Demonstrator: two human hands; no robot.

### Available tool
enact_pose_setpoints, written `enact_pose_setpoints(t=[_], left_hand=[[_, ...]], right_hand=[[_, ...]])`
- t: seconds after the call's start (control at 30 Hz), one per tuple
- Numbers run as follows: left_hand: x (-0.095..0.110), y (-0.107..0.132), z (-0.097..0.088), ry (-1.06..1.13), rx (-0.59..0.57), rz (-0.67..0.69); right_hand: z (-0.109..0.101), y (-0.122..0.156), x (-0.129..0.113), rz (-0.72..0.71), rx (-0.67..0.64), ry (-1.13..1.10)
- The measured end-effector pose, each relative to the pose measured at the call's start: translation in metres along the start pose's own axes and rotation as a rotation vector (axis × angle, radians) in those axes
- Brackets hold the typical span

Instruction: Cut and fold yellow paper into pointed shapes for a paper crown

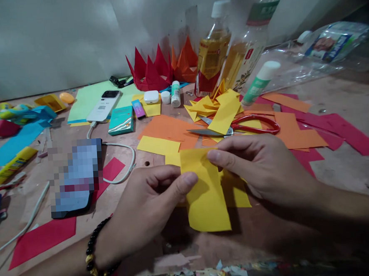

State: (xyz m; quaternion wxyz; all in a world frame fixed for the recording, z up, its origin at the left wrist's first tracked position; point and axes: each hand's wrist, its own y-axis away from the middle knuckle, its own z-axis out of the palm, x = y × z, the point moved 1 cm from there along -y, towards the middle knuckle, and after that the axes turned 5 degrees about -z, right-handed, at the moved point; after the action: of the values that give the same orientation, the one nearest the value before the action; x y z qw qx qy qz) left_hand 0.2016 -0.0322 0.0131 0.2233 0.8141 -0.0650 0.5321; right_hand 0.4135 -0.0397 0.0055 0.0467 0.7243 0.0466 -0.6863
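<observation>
A strip of yellow paper (pixel 205 199) is held upright between both hands near the table's front edge. My left hand (pixel 153 198) pinches its left side, thumb in front and fingers behind. At its upper right corner, my right hand (pixel 255 163) grips it between thumb and fingers. Another yellow piece (pixel 236 191) shows behind the strip, partly hidden by it and by my right hand. Just beyond the hands lie red-handled scissors (pixel 260 123), their blades partly under a yellow strip (pixel 225 110). Orange paper (pixel 168 128) lies behind my left hand.
Red (pixel 147 75) and orange paper crowns (pixel 186 65) stand at the back beside two drink bottles (pixel 212 49). A glue stick (pixel 260 83) stands tilted at right. A phone (pixel 77 178) and white cable (pixel 132 158) lie left. Red paper strips (pixel 346 132) spread right.
</observation>
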Motion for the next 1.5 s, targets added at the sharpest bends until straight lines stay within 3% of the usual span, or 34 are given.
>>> enact_pose_setpoints(t=[0.3,0.57,0.8,1.2,1.27,1.33,1.43,1.5], left_hand=[[-0.004,0.001,-0.002,0.026,-0.133,-0.09],[-0.005,0.0,-0.001,0.005,-0.145,-0.096],[-0.003,0.001,0.003,0.164,-0.155,-0.062],[-0.016,0.001,0.001,0.423,-0.2,-0.231],[-0.016,0.001,0.0,0.518,-0.226,-0.23],[-0.014,-0.001,-0.001,0.655,-0.267,-0.239],[-0.01,-0.002,-0.001,0.777,-0.317,-0.255],[-0.007,-0.001,-0.002,0.786,-0.338,-0.263]], right_hand=[[-0.001,-0.003,0.005,0.013,0.062,-0.021],[-0.003,-0.005,0.005,-0.013,0.108,-0.045],[-0.004,-0.009,0.005,0.003,0.145,-0.113],[-0.013,-0.018,0.015,0.001,0.209,-0.069],[-0.016,-0.016,0.015,-0.148,0.192,0.002],[-0.019,-0.012,0.013,-0.468,0.117,0.237],[-0.024,-0.005,0.009,-0.978,-0.098,0.71],[-0.027,-0.002,0.009,-1.148,-0.149,0.852]])
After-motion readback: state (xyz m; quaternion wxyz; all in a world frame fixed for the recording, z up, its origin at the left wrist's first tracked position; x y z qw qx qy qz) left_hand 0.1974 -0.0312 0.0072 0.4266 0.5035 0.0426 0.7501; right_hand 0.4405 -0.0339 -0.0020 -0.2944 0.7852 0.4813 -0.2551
